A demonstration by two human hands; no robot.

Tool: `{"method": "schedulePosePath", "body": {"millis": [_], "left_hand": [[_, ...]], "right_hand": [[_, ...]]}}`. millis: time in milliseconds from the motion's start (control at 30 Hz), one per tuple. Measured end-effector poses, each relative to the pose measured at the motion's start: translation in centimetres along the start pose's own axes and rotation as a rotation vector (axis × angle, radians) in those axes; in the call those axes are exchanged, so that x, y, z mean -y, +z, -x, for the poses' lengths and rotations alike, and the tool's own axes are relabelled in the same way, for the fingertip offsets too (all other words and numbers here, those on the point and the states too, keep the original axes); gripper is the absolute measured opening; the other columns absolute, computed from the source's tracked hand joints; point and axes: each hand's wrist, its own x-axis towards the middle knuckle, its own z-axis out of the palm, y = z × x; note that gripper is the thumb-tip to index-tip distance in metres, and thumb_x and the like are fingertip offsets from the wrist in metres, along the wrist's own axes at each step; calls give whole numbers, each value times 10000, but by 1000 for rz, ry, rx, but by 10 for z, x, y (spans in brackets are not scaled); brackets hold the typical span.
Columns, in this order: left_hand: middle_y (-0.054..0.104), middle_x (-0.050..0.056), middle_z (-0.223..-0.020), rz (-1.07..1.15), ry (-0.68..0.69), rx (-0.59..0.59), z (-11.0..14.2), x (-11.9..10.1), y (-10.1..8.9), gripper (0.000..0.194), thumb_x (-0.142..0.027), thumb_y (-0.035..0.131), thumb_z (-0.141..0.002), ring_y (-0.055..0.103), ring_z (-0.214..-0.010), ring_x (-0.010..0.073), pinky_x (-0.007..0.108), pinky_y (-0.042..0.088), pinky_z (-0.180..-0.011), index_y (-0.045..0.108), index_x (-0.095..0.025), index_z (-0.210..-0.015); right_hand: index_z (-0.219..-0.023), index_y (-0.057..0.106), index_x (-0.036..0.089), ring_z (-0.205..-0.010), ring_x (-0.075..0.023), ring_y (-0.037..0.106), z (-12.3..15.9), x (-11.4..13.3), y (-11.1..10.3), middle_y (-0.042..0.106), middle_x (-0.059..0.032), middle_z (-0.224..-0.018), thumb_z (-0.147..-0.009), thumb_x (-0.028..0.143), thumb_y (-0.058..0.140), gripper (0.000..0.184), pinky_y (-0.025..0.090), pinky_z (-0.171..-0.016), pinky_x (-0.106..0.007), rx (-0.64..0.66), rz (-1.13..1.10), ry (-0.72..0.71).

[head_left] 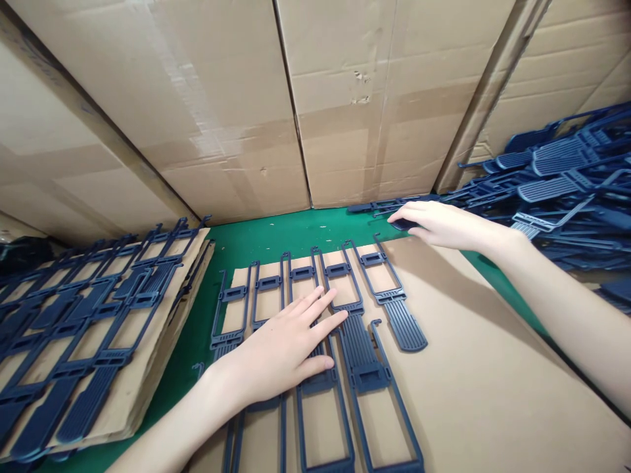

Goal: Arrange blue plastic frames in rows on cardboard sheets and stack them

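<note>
My left hand (280, 348) rests with its fingers spread over rows of dark blue plastic frame pieces laid on a cardboard sheet (483, 368). Each has a rectangular open frame, hooked ends and a ribbed paddle; the clearest is the single frame piece (401, 315) to the right of that hand. At the sheet's far edge my right hand (426, 223) is closed, fingers and thumb pinching a similar dark blue plastic piece (403, 225), most of it hidden by the hand. Several pieces are partly covered by the left hand and forearm.
A tangled heap of the same pieces (566, 177) lies at the right. On the left stand stacked cardboard sheets (142, 401) topped with more pieces. Large cardboard boxes (384, 131) line the back of the green table surface (266, 233).
</note>
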Motion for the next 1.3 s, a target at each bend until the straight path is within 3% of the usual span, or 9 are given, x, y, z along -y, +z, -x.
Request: {"method": "schedulePosePath", "body": {"millis": [300, 433, 533, 667, 733, 833, 933, 1133, 1300], "left_hand": [[167, 79, -1611, -28, 5, 3, -1, 0, 0, 577, -415, 551, -952, 120, -1491, 294, 480, 228, -1198, 392, -251, -1482], [178, 86, -1608, -12, 20, -36, -1, -1, 1, 568, -391, 566, -947, 138, -1486, 304, 477, 230, -1197, 411, -240, -1471], [177, 97, -1608, -43, 14, -18, 0, -1, 2, 581, -392, 565, -947, 123, -1487, 312, 500, 221, -1193, 395, -240, -1481], [161, 119, -1612, -64, 2, -65, 1, 2, -1, 690, -413, 579, -933, 99, -1495, 306, 505, 203, -1197, 295, -194, -1523], [163, 136, -1612, -52, -40, -165, 2, 4, -4, 732, -401, 559, -944, 103, -1499, 296, 498, 187, -1203, 217, -156, -1543], [201, 167, -1603, 66, -133, -366, 3, 5, -7, 708, -377, 480, -981, 158, -1493, 289, 505, 187, -1200, 138, -136, -1553], [369, 160, -1533, 391, -190, -475, 3, 5, -8, 642, -361, 394, -1013, 391, -1398, 266, 478, 327, -1139, 87, -209, -1556], [609, 105, -1242, 1002, -115, -444, 1, 7, -8, 581, -345, 452, -999, 648, -1014, 182, 344, 510, -906, 187, -256, -1508], [644, 32, -1027, 1093, -80, -385, -1, 8, -8, 577, -320, 523, -971, 645, -869, 138, 283, 507, -813, 244, -254, -1472]], "right_hand": [[-1131, 678, 234, -1005, -219, 660, 10, 44, -49, 710, -31, -1095, -969, 240, 455, 275, 501, -926, -347, -346, -126, -73], [-1065, 727, 247, -946, -213, 688, 17, 60, -62, 735, 2, -1040, -891, 236, 641, 195, 550, -874, -355, -662, -130, -27], [-1050, 736, 209, -911, -208, 698, 17, 70, -64, 735, -14, -1010, -823, 204, 724, 228, 583, -847, -358, -885, -354, 82], [-987, 739, 169, -817, -173, 704, 10, 73, -63, 734, -22, -901, -742, 95, 771, 258, 606, -653, -259, -997, -694, 80], [-945, 740, 167, -793, -173, 707, 7, 70, -63, 731, -16, -840, -693, 65, 787, 276, 588, -556, -213, -986, -861, 74], [-905, 737, 149, -758, -180, 709, 6, 64, -64, 733, -33, -808, -661, 74, 784, 259, 575, -487, -191, -854, -1124, 214], [-860, 729, 123, -648, -159, 686, 6, 63, -64, 738, -60, -808, -624, 92, 789, 245, 552, -441, -174, -738, -1312, 377], [-840, 709, 128, -567, -109, 631, 4, 64, -61, 733, -52, -812, -622, 106, 784, 231, 499, -409, -127, -582, -1506, 507], [-858, 684, 150, -563, -77, 597, 3, 63, -58, 714, -24, -822, -668, 116, 773, 212, 513, -444, -115, -483, -1561, 533]]}}
